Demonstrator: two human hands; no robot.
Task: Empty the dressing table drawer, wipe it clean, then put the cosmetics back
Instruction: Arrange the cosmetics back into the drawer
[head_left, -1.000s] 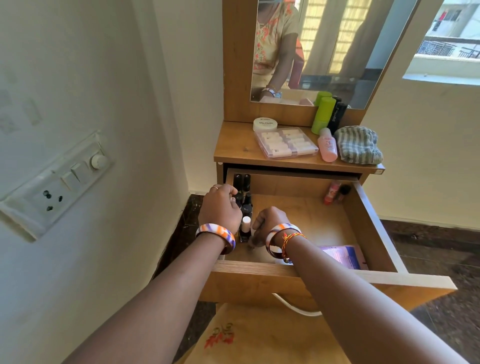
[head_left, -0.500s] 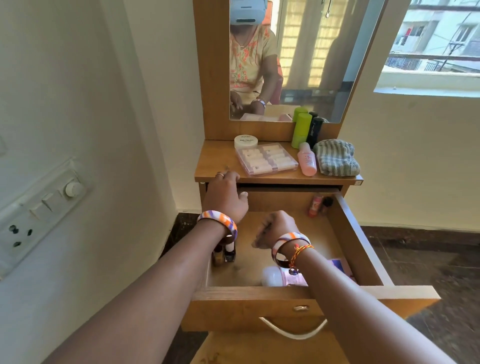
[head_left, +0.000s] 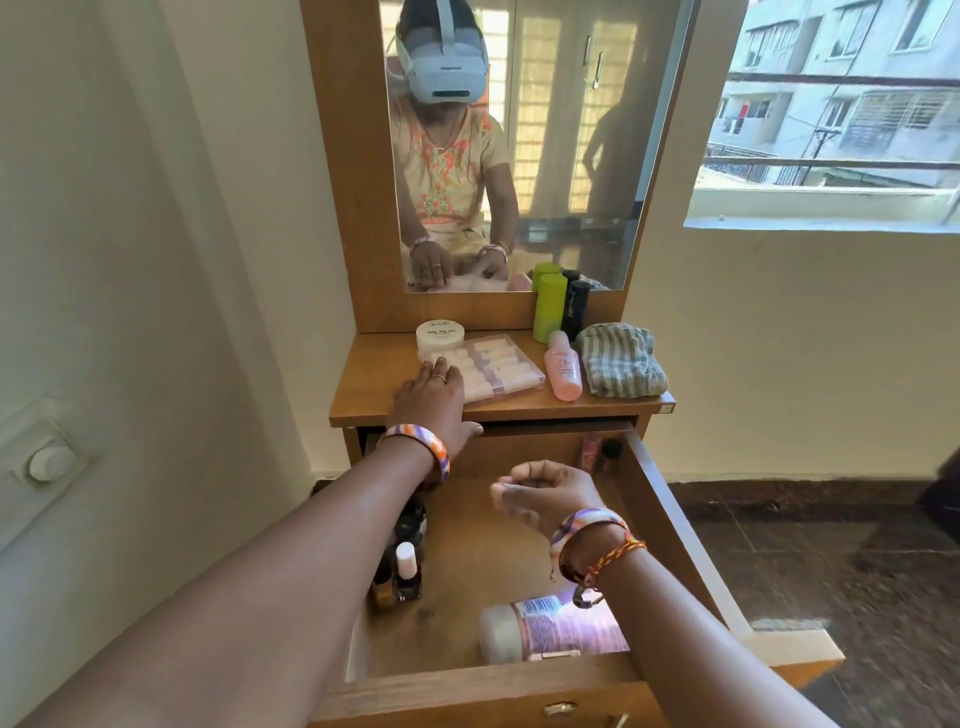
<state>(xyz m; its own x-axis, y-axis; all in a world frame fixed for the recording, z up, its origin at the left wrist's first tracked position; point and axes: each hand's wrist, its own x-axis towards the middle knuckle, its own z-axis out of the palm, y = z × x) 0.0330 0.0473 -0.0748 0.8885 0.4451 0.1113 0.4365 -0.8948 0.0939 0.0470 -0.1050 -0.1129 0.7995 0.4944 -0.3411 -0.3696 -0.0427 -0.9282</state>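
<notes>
Dressing table, wooden, with mirror (head_left: 545, 145) above and one drawer (head_left: 670, 525) pulled out below the surface (head_left: 374, 384).

Surface, rear edge: round white jar (head_left: 439, 334) at the left; green bottle (head_left: 549, 306) and black bottle (head_left: 575, 309) side by side against the mirror frame. Centre: clear flat case (head_left: 501, 368) of pale tubes. Right of it: pink bottle (head_left: 562, 367) lying down, then a folded striped cloth (head_left: 619, 359) at the right edge.

Left hand (head_left: 432, 400): fingers straight, lying flat on the surface and touching the case's left corner; holds nothing.

Right hand (head_left: 545, 493): over the drawer, fingers loosely curled, holding nothing.

Drawer contents: nail polish bottles (head_left: 404, 566) upright along the left wall; pale purple bottle (head_left: 556, 629) lying at the front edge; two small bottles (head_left: 600, 451) in the rear right corner.
</notes>
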